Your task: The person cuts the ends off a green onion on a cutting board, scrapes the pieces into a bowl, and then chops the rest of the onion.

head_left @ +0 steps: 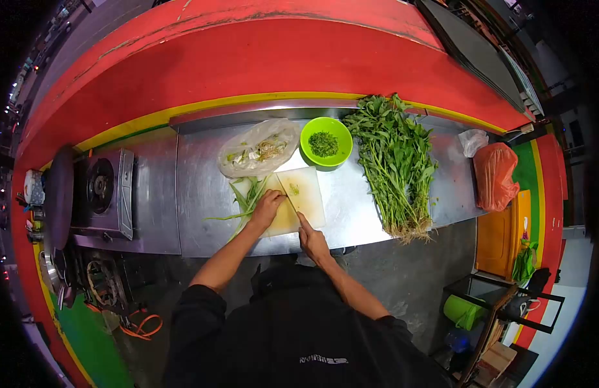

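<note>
One knife (289, 196): held in right hand (314, 244), fingers clamped.
Left hand (269, 208): fingers seemingly clamped on greens (250, 194); could be nicked if knife slips.

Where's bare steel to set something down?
Steel counter is bare between gas stove and loose green leaves, and between cutting board and rooted greens bundle. Mostly bare: bundle to red plastic bag. Crowded: the board, under left hand, right hand and knife; behind it, clear plastic bag and green bowl.
</note>
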Demonstrator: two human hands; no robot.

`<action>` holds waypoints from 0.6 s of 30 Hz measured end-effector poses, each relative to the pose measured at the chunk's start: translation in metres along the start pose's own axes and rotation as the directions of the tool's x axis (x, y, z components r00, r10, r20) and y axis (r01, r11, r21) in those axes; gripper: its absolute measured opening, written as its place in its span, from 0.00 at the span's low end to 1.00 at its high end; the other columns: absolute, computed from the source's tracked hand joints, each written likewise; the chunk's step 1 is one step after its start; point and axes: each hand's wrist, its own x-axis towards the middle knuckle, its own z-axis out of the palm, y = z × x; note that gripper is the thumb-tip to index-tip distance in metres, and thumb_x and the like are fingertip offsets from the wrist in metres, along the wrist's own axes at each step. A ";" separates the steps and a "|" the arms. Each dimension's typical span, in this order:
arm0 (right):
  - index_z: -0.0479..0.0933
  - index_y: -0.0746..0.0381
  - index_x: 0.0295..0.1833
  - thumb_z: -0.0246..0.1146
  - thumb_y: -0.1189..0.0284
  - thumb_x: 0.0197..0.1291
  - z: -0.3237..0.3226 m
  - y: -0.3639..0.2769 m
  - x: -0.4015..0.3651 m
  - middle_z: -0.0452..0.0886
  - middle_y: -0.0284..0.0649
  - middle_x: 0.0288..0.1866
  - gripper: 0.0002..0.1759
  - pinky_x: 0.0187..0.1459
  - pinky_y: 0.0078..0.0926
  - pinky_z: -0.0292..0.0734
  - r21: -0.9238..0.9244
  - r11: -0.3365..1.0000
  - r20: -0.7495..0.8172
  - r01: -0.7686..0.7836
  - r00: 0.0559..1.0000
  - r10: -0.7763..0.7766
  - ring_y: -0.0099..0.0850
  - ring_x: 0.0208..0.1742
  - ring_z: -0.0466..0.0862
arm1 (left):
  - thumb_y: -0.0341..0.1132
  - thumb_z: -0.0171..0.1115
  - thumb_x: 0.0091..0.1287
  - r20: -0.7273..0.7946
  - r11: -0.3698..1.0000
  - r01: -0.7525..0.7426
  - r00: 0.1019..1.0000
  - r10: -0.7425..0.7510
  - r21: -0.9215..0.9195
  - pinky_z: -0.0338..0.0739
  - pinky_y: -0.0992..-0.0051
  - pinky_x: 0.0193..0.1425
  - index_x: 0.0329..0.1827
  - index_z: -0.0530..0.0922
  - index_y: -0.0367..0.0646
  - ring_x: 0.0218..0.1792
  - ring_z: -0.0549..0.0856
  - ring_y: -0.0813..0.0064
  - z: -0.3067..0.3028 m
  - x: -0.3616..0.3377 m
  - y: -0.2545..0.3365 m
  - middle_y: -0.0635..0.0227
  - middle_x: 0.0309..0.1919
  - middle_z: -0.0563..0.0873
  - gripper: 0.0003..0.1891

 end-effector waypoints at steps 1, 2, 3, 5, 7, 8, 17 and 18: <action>0.62 0.47 0.82 0.56 0.69 0.75 0.001 0.001 0.001 0.83 0.67 0.32 0.32 0.38 0.58 0.77 -0.017 1.000 -0.002 0.010 1.000 -0.010 0.65 0.35 0.85 | 0.25 0.60 0.60 -0.002 1.000 -0.003 1.000 0.003 -0.002 0.81 0.64 0.59 0.50 0.87 0.38 0.53 0.83 0.59 0.000 0.000 0.001 0.62 0.47 0.85 0.16; 0.62 0.47 0.82 0.56 0.69 0.75 0.001 0.002 0.001 0.83 0.67 0.32 0.32 0.38 0.58 0.77 -0.034 0.999 -0.004 0.021 1.000 -0.021 0.65 0.35 0.85 | 0.25 0.60 0.60 -0.005 1.000 -0.006 1.000 0.006 -0.004 0.81 0.64 0.59 0.50 0.87 0.38 0.53 0.83 0.59 -0.001 0.000 0.001 0.62 0.47 0.85 0.15; 0.62 0.47 0.82 0.56 0.69 0.75 0.001 0.001 0.002 0.83 0.67 0.32 0.32 0.38 0.58 0.77 -0.034 0.999 -0.002 0.022 1.000 -0.022 0.65 0.35 0.85 | 0.25 0.60 0.60 -0.006 1.000 -0.004 1.000 0.004 -0.003 0.81 0.64 0.59 0.50 0.87 0.38 0.53 0.83 0.59 -0.002 0.001 0.002 0.62 0.47 0.85 0.15; 0.62 0.47 0.82 0.56 0.69 0.75 0.001 -0.001 0.006 0.84 0.66 0.33 0.32 0.39 0.59 0.78 -0.078 0.996 -0.019 0.039 0.999 -0.041 0.65 0.35 0.85 | 0.26 0.61 0.60 -0.009 0.999 -0.028 1.000 0.028 0.024 0.81 0.64 0.58 0.49 0.87 0.38 0.53 0.83 0.60 -0.004 0.001 0.004 0.62 0.47 0.85 0.15; 0.62 0.47 0.82 0.56 0.69 0.75 0.003 -0.002 0.014 0.84 0.66 0.33 0.31 0.40 0.59 0.78 -0.073 0.997 -0.012 0.028 1.000 -0.028 0.65 0.36 0.85 | 0.26 0.60 0.60 0.005 0.999 -0.021 1.000 0.021 0.027 0.81 0.64 0.58 0.49 0.87 0.37 0.53 0.83 0.59 -0.007 0.001 0.007 0.62 0.47 0.85 0.15; 0.63 0.47 0.81 0.55 0.70 0.75 0.003 -0.003 0.018 0.84 0.66 0.33 0.31 0.41 0.59 0.79 -0.068 0.998 -0.007 0.018 1.000 -0.018 0.65 0.37 0.86 | 0.26 0.60 0.60 0.018 0.999 -0.017 1.000 0.016 0.030 0.80 0.64 0.58 0.49 0.87 0.37 0.52 0.83 0.59 -0.009 0.002 0.008 0.62 0.47 0.84 0.15; 0.63 0.47 0.81 0.56 0.71 0.74 -0.003 -0.004 0.006 0.83 0.67 0.33 0.32 0.40 0.56 0.77 0.030 0.999 -0.046 0.040 0.998 -0.038 0.64 0.36 0.86 | 0.24 0.59 0.61 0.001 1.000 -0.009 1.000 0.009 0.000 0.80 0.64 0.60 0.51 0.87 0.36 0.53 0.83 0.58 -0.006 -0.001 0.003 0.60 0.48 0.85 0.16; 0.63 0.47 0.82 0.56 0.71 0.74 -0.002 -0.001 0.004 0.82 0.66 0.32 0.32 0.39 0.56 0.77 0.022 1.000 -0.014 0.007 1.000 -0.006 0.64 0.35 0.85 | 0.24 0.59 0.61 -0.002 1.000 -0.008 1.000 0.008 0.001 0.80 0.64 0.61 0.51 0.87 0.36 0.53 0.83 0.58 -0.007 -0.001 0.003 0.60 0.48 0.86 0.16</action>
